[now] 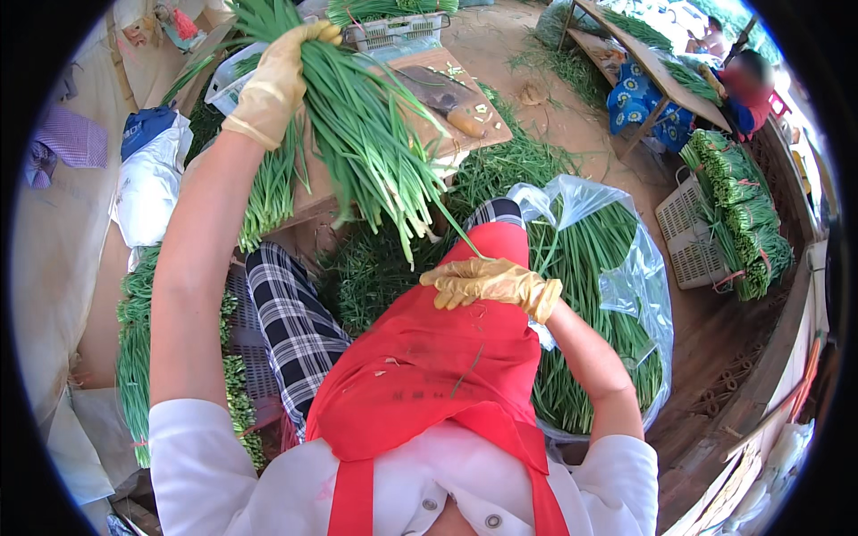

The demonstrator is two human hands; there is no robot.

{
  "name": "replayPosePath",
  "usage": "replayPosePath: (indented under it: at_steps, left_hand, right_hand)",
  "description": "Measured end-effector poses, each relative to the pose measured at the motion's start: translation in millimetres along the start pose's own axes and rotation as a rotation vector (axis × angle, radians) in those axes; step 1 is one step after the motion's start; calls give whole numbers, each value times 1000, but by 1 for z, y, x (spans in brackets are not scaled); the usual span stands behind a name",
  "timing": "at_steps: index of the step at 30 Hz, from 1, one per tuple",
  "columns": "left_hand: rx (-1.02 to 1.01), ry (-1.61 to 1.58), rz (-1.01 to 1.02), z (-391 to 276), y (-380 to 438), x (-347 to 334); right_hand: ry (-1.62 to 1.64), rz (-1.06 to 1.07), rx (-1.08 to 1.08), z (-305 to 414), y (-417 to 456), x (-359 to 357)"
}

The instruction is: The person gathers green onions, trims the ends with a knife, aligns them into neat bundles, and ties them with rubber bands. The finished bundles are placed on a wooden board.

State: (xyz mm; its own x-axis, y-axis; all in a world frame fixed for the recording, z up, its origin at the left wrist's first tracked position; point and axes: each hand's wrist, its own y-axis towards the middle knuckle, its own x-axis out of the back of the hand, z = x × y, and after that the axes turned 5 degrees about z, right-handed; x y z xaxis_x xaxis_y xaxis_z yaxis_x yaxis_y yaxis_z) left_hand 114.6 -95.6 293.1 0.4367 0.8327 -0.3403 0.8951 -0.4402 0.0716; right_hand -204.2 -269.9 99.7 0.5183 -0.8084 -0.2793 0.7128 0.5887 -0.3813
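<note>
Gloved in thin yellow, my left hand [285,74] grips a loose bunch of long green garlic chives [369,127] and holds it up over a wooden board [493,130]. The pale stem ends hang down toward my lap. My right hand [493,285], in a matching glove, is over the red apron [429,348] on my thigh. One green stalk [459,228] runs from the bunch to its fingertips, which pinch the end. Behind the bunch on the board lies a dark-bladed cleaver [432,90] with a wooden handle, among small cut stem pieces.
At my right leg stands a clear plastic bag [633,268] full of chives. Tied bundles [744,214] fill a crate [690,231] farther right; more bundles [137,348] lie at left. Loose greens [375,281] cover the ground between my legs. A person [747,87] sits at another table [670,74].
</note>
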Motion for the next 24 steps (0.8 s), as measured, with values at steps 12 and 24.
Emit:
replayPosePath:
  at_steps: [12, 24]
  left_hand:
    - [-153, -16, 324, -106, -66, -113]
    - [-371, 110, 550, -96, -129, -162]
  right_hand:
    - [1, -572, 745, 17, 62, -5]
    - [326, -293, 922, 87, 44, -13]
